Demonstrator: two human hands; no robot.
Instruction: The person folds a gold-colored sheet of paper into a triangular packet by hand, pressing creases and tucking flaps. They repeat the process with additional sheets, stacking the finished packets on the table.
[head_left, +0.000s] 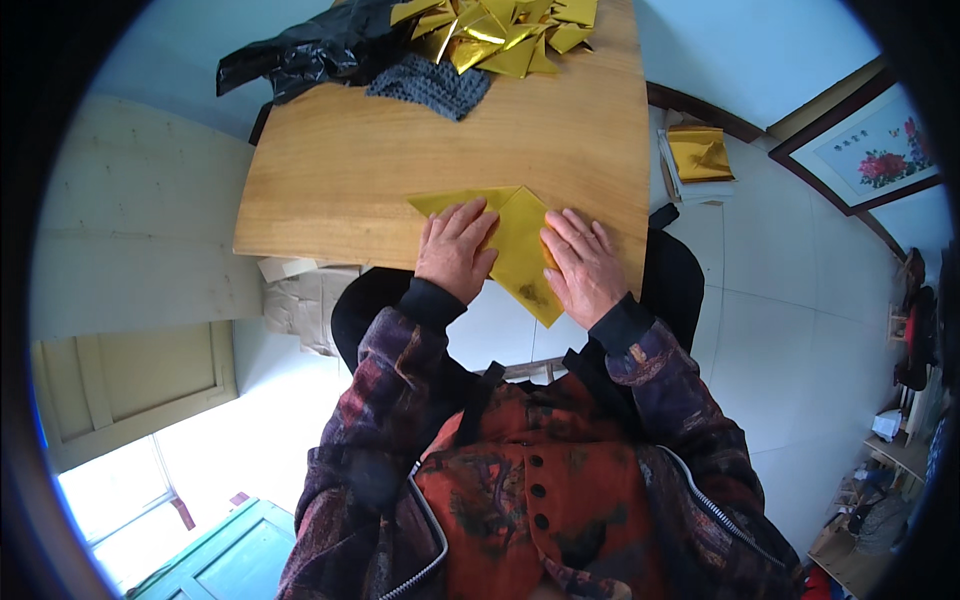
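A yellow-gold sheet of paper (518,245), partly folded, lies at the near edge of the wooden table (400,150). Its lowest corner pokes out past that edge and carries a dark mark. My left hand (458,248) rests on the sheet's left part, fingers stretched out and pressing down. On the right edge of the paper lies my right hand (585,262), its fingers extended and flattened over a fold. Shiny orange-gold shows beside the fingertips of both hands. What is beneath the palms stays hidden.
Folded gold paper pieces (500,35) are heaped at the table's far end, beside a black plastic bag (310,55) and a dark grey knitted cloth (430,85). Right of the table, a stack of gold sheets (700,152) sits low. A framed flower picture (870,150) stands farther right.
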